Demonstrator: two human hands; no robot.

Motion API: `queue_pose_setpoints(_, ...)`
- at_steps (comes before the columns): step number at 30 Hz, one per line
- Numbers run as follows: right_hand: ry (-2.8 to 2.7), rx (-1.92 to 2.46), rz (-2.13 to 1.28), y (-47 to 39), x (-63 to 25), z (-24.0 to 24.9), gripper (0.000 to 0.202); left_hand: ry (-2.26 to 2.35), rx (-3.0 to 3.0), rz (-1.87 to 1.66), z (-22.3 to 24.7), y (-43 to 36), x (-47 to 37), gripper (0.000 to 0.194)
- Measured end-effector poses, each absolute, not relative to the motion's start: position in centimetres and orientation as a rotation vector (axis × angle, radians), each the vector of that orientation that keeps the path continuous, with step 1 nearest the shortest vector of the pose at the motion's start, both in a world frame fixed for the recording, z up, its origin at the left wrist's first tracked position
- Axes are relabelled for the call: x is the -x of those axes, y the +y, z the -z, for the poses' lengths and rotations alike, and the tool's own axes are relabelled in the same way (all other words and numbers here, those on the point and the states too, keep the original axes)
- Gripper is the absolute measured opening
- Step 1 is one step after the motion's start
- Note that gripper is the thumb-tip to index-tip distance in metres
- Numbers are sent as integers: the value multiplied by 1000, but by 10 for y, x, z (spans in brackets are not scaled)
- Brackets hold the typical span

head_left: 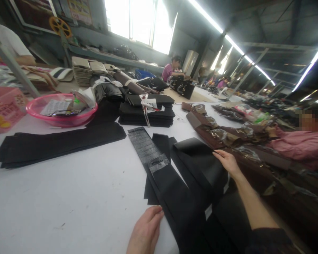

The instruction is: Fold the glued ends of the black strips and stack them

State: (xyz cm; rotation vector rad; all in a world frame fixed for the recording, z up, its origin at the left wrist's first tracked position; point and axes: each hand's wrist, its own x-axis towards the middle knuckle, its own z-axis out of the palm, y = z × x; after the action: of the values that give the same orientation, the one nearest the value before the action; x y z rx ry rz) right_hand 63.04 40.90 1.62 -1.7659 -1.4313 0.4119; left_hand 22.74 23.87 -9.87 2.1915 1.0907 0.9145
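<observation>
My left hand, at the lower middle, has its fingers closed on the left edge of a long black strip. My right hand pinches the edge of a glossy black sheet, whose near part curves up off the pieces below. A grey textured piece lies along the far end of the strip, with a smaller grey patch across it. More black pieces lie under and beside the strip, overlapping at several angles. Small white tags show among them near my right forearm.
A black stack lies left on the white table, near a pink basin. Tied black bundles stand beyond. Brown bags line the right, where a person in pink works. Others sit farther back.
</observation>
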Motion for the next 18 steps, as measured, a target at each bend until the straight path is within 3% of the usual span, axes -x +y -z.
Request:
queue_pose_setpoints(8,-1193,1473,-439,462,-621,-64,47,1083,-2171,-899,98,240,-227,34)
queue_pose_setpoints(18,-1124,1521,-613,452,-621,-46,33,1075,-2131,-934,95,240,-227,32)
